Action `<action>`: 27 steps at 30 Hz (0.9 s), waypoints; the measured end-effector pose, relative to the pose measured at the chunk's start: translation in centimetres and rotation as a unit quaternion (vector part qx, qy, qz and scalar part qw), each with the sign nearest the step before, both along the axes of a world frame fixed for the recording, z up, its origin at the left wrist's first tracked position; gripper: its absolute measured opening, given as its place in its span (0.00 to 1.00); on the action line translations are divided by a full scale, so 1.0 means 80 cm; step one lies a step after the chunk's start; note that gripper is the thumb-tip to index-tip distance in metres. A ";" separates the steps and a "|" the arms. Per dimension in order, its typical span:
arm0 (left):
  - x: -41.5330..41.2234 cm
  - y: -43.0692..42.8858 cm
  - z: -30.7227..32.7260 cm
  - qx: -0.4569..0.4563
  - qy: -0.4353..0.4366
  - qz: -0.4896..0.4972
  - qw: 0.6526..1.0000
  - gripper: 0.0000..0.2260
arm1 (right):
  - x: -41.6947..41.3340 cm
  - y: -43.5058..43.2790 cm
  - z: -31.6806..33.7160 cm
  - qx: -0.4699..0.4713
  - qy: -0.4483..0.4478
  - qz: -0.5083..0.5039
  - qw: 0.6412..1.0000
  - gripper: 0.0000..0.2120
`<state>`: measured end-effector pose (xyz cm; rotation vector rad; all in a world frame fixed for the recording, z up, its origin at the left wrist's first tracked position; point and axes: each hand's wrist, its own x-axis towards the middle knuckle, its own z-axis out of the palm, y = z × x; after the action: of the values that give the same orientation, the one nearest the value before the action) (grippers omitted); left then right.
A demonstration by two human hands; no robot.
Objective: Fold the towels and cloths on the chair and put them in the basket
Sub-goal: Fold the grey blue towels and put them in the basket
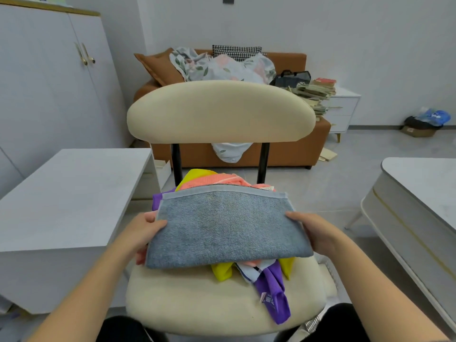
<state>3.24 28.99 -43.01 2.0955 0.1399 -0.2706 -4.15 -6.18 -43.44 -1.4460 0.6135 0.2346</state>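
Purple cloth [274,292] has a white label [267,298], print too blurred to read. Folded grey towel [227,228] held flat between both hands, over the cloth pile on the cream chair [192,299]. Left hand [145,233] grips the towel's left edge, thumb on top, fingers curled under. Right hand [313,230] grips the right edge, thumb on top. Yellow cloth [222,271] and coral towel [212,180] poke out beneath.
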 end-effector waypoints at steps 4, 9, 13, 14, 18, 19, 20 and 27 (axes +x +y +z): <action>0.019 -0.016 0.018 0.160 -0.193 0.012 0.968 0.15 | -0.007 -0.008 0.004 0.076 -0.008 -0.003 0.997 0.18; 0.037 -0.093 0.056 0.191 -0.270 -0.241 0.912 0.19 | -0.021 0.004 0.008 0.178 -0.069 0.015 0.982 0.26; 0.065 -0.143 0.057 0.246 -0.177 -0.338 0.891 0.25 | -0.040 0.009 0.006 0.269 -0.166 0.051 0.947 0.30; 0.071 -0.150 0.056 0.258 -0.167 -0.344 0.887 0.26 | -0.042 0.012 0.002 0.281 -0.188 0.050 0.940 0.29; 0.084 -0.164 0.060 0.296 -0.180 -0.343 0.873 0.19 | -0.047 0.043 -0.014 0.338 -0.240 0.003 0.910 0.33; 0.085 -0.166 0.063 0.299 -0.186 -0.343 0.871 0.17 | -0.048 0.053 -0.018 0.346 -0.244 -0.023 0.906 0.34; 0.084 -0.167 0.067 0.301 -0.191 -0.342 0.869 0.15 | -0.049 0.062 -0.023 0.352 -0.241 -0.045 0.903 0.34; 0.073 -0.136 0.107 0.257 -0.182 -0.343 0.885 0.08 | -0.051 0.080 -0.008 0.263 -0.187 -0.075 0.943 0.18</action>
<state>9.07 18.15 -34.43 2.6194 -0.8623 -0.2684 -8.23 0.22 -44.04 -0.8864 0.3118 -0.0045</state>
